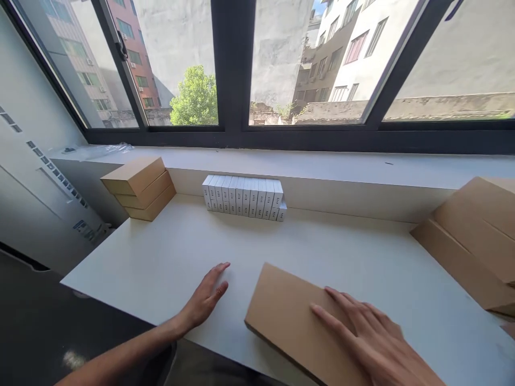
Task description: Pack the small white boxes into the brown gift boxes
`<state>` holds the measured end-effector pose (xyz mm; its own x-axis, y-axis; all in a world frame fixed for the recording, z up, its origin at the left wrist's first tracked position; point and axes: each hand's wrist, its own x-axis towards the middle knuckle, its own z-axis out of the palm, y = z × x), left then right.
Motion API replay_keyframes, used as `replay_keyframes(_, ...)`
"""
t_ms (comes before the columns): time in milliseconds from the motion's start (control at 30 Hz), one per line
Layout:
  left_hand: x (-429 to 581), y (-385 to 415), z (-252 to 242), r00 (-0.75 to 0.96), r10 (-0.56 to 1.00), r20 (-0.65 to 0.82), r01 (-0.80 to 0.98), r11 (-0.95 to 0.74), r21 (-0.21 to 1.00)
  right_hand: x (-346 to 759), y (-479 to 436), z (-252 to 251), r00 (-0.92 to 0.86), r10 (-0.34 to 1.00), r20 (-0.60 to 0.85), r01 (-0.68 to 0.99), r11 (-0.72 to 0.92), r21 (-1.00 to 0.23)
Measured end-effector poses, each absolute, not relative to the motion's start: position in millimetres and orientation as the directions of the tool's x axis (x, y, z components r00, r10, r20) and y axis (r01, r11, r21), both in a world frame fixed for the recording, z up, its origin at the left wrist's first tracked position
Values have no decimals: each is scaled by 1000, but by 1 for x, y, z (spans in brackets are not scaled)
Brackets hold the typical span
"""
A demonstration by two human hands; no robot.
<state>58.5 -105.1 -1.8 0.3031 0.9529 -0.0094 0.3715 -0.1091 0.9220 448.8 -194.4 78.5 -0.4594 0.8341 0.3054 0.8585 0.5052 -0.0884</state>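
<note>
A flat brown cardboard box [285,308] lies at an angle at the near side of the white table [169,257]. My right hand [362,332] is on this box, its fingers reaching along the top and over the far edge; the underside is hidden. To the left of the box, my left hand [205,297] hovers over the table near its front edge. Its fingers and thumb are apart, with nothing between them.
Small white boxes [243,195] stand in a tight row at the table's back. Stacked brown boxes [140,187] sit at the back left, and larger cartons [470,241] at the right. Behind runs a white sill [306,163] with clear plastic [104,151] under the windows.
</note>
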Motion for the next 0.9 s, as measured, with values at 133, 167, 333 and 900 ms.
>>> replay_keyframes(133,40,-107,3,250,967,-47,318,-36,948,356,-135,70,-635,743,211,736,665,-127)
replay_keyframes(167,32,-106,5,221,974,-57,283,-8,959,343,-125,69,-643,728,238,718,681,-141)
replay_keyframes(333,2,-103,17,89,989,-116,217,95,972,350,-106,65,-248,863,441,778,449,-441)
replay_keyframes(900,13,-85,73,411,852,-325,225,251,942,352,-141,84,-147,905,-399,147,-379,-914)
